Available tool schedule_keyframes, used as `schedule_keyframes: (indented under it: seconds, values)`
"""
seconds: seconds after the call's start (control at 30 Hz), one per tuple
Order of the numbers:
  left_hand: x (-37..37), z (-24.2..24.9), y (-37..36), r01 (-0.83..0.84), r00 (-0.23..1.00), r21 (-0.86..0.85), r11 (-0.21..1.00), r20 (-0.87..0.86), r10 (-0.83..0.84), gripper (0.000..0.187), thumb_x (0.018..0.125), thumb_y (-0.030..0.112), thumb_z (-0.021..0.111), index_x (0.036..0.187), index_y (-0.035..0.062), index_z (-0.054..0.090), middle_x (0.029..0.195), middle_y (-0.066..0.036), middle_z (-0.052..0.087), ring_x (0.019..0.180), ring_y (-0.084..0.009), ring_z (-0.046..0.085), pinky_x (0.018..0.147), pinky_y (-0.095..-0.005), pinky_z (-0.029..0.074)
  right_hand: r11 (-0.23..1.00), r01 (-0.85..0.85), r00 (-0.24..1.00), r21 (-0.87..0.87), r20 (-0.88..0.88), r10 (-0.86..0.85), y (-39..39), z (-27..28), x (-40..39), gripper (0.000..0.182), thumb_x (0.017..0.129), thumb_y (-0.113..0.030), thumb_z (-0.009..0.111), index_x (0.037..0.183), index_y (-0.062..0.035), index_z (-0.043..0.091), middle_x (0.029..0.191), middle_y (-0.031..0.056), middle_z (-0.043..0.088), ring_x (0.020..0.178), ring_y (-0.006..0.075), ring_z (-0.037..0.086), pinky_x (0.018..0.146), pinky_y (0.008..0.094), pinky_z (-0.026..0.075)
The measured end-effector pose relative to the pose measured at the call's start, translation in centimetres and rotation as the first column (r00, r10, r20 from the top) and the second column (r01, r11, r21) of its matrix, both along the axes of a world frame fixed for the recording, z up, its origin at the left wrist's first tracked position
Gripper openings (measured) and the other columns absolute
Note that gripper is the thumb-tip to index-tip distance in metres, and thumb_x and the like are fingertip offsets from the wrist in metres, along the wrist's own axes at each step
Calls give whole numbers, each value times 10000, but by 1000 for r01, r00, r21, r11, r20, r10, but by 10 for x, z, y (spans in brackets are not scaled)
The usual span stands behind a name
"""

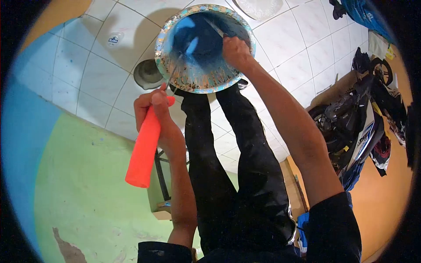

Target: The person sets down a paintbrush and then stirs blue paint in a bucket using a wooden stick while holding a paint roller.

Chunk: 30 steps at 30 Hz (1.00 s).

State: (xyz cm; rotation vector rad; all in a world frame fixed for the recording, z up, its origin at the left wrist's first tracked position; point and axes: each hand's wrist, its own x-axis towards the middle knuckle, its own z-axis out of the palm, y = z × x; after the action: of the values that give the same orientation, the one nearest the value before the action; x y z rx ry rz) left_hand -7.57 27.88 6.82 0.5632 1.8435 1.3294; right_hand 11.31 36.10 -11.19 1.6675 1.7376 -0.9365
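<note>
A paint-spattered bucket stands on the floor at the top centre, its inside blue and dark. My right hand is closed around a thin stick that slants down inside the bucket, over its right side. Just below the bucket's left rim, my left hand is wrapped round a bright orange-red cylinder, with a thin rod reaching from near the fingers toward the bucket. What the cylinder is cannot be made out. A dark grey bowl sits beside the bucket on the left.
White tiles cover the floor. A clear plastic lid or cup lies at the upper left, and a white plate-like object at the top. A motorcycle stands at the right. A green wall is at the lower left.
</note>
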Motion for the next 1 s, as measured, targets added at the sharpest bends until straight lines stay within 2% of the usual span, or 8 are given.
schedule_keyframes:
  seconds: [0.13, 0.23, 0.47, 0.6, 0.67, 0.83, 0.9, 1.0]
  values:
    - [5, -36, -10, 36, 994, 66, 997, -101, -30, 172, 906, -10, 689, 927, 33, 524, 945, -76, 560, 937, -169, 582, 1014, -432, 498, 999, -37, 994, 31, -104, 40, -18, -10, -6, 265, 976, -126, 457, 1073, 27, 650, 1014, 288, 692, 928, 452, 700, 801, 502, 592]
    - [-2, -62, -19, 339, 819, -32, 940, -482, -312, 206, 916, -37, 658, 1048, 38, 518, 1118, -108, 573, 1094, -234, 575, 1004, -394, 457, 998, 47, 994, 33, -97, -43, -25, -8, -14, 284, 989, -132, 442, 1088, 44, 641, 1049, 287, 687, 953, 449, 698, 817, 490, 590]
    - [-6, -104, 26, 170, 885, 145, 975, -458, -86, 303, 938, 37, 632, 1222, 7, 533, 1268, -144, 549, 1201, -271, 537, 1034, -403, 425, 997, 70, 998, 36, -8, -69, -16, 4, -26, 236, 943, -130, 562, 1101, -22, 701, 1116, 187, 715, 1029, 328, 713, 849, 405, 600]
    - [-31, -142, 35, 293, 740, -54, 954, -620, -262, 543, 932, 159, 678, 1400, -18, 469, 1335, -158, 540, 1216, -277, 535, 1035, -402, 434, 1000, -17, 1000, 6, -15, 17, -15, 11, -18, 219, 942, -124, 574, 1094, -40, 706, 1063, 166, 733, 1005, 305, 724, 829, 410, 604]
    - [-21, -161, 34, 217, 948, -2, 976, -237, -211, 518, 959, 235, 663, 1375, -27, 500, 1339, -165, 575, 1198, -261, 572, 1005, -372, 454, 997, -82, 996, 12, -19, 82, -13, 5, -19, 209, 938, -127, 585, 1089, -53, 708, 1048, 161, 737, 998, 301, 726, 824, 403, 605]
    - [-35, -178, 41, 406, 837, -271, 873, -274, -474, 411, 999, 275, 595, 1354, 72, 548, 1192, -174, 688, 1073, -303, 678, 897, -389, 513, 959, -273, 953, 76, -113, 280, -2, -23, -12, 244, 967, -163, 533, 1154, -32, 623, 974, 229, 707, 911, 375, 723, 745, 459, 608]
    - [-39, -186, 41, 425, 767, -345, 837, -354, -535, 361, 1001, 268, 576, 1326, 110, 569, 1120, -199, 702, 1021, -369, 691, 847, -429, 530, 833, -481, 866, 273, 0, 500, -12, -20, 1, 223, 946, -166, 569, 1142, -70, 611, 1013, 175, 691, 938, 335, 712, 722, 445, 609]
    - [-34, -184, 42, 429, 739, -330, 841, -406, -537, 341, 999, 247, 568, 1302, 90, 569, 1089, -214, 705, 998, -397, 694, 827, -447, 535, 857, -507, 861, 85, 95, 500, -9, -13, 14, 299, 941, -159, 608, 1238, -120, 612, 1222, 126, 650, 1106, 300, 663, 841, 402, 581]
